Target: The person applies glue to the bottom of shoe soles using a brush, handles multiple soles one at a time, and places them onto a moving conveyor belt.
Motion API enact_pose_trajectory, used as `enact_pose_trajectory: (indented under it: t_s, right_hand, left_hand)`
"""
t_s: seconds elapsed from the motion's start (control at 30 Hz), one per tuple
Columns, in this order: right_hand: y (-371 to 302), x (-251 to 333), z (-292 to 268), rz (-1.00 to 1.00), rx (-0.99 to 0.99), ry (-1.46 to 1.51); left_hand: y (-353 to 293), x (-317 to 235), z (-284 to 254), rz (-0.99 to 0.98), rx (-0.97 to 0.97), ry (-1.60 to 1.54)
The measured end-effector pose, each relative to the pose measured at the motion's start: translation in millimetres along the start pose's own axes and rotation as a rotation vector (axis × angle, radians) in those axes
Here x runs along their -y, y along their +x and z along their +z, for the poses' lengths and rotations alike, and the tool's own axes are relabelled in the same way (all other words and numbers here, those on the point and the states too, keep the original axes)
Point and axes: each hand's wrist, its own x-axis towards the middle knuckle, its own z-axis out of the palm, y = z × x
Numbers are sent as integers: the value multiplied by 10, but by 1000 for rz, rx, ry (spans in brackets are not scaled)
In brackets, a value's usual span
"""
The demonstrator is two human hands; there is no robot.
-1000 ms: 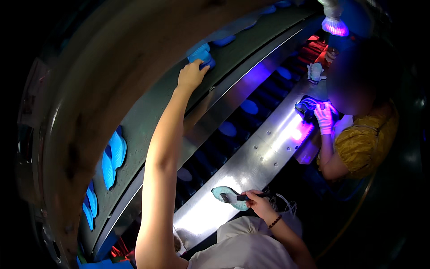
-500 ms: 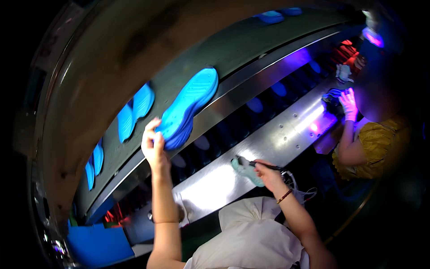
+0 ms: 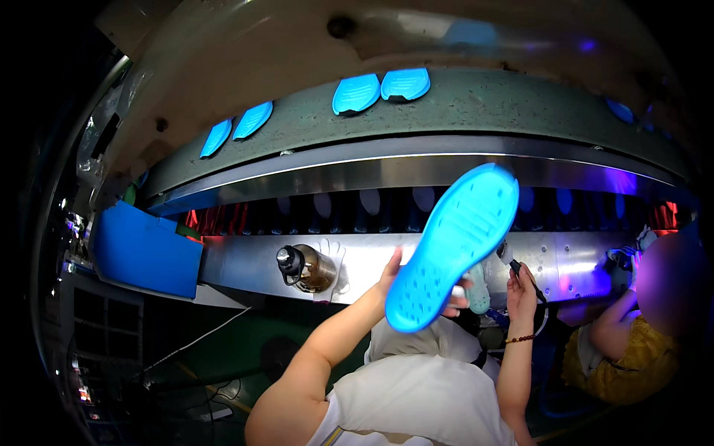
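Observation:
My left hand [image 3: 390, 272] grips a bright blue shoe sole [image 3: 455, 245] by its lower half, thumb at one edge and fingers at the other. The sole is tilted in front of me, its grooved face with small pits showing. In my right hand [image 3: 522, 294] is a brush [image 3: 512, 257] with a dark handle, its bristle end pointing up and left. Right beside the brush, a pale green sole-shaped piece [image 3: 478, 290] lies at the front of the metal ledge, partly hidden by the blue sole.
Beyond the ledge [image 3: 379, 256], a green conveyor belt [image 3: 476, 100] carries several blue soles [image 3: 355, 94] under a curved hood. A brown bottle [image 3: 318, 269] and a white glove [image 3: 337, 260] are at left, near a blue panel [image 3: 145, 249]. A co-worker in yellow [image 3: 632, 357] sits at right.
My left hand has brought the blue sole from the belt edge down and right, toward my body. The view has turned. The brush stays in my right hand, near the pale green piece.

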Motion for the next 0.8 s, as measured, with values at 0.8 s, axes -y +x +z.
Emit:
enact_pose_trajectory:
  t_s: [0.8]
  right_hand:
    - [-375,338,1249,-363,465,-632]
  left_hand:
    - [369,455,-451,254,-466,220]
